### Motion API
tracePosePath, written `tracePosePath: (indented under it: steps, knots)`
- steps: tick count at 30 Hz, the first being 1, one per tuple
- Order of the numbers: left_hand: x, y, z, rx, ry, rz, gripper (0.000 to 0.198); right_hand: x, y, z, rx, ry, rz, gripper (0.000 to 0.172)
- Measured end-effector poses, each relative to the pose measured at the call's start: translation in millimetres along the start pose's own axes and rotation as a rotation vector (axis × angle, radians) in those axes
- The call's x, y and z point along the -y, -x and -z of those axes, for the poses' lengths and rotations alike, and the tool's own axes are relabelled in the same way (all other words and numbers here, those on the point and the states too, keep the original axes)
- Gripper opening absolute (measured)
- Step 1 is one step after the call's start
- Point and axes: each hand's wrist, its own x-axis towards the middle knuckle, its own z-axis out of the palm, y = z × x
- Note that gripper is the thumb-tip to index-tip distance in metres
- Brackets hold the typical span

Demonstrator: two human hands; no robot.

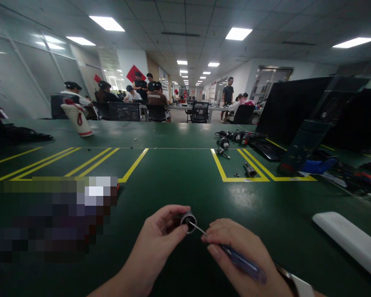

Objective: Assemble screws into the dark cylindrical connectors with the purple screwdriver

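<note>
My left hand (160, 237) is closed around a small round metal housing (190, 218), its open end turned toward me. In my right hand (235, 243) is a screwdriver (245, 264) with a translucent blue-purple handle. Its thin shaft points up and left, and the tip reaches into the dark opening of the housing. What the tip touches inside is too small to make out. Both hands are above the green table (185, 177), near its front edge.
Metal parts lie at the right: a cylindrical piece (250, 169), a shafted piece (223, 153) and a cluster of dark fittings (235, 136). A white case (349, 243) is far right, near a monitor stand (303, 144). A cream cup (77, 119) stands back left. People sit and stand beyond.
</note>
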Motion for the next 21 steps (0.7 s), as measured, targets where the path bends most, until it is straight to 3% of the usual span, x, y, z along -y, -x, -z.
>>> tracePosePath:
  steps: [21]
  knots:
    - [6.2,-3.7,-0.7,-0.025,-0.112,-0.086,0.021,-7.0,2.5,-7.7,0.036,0.164,0.221,0.018]
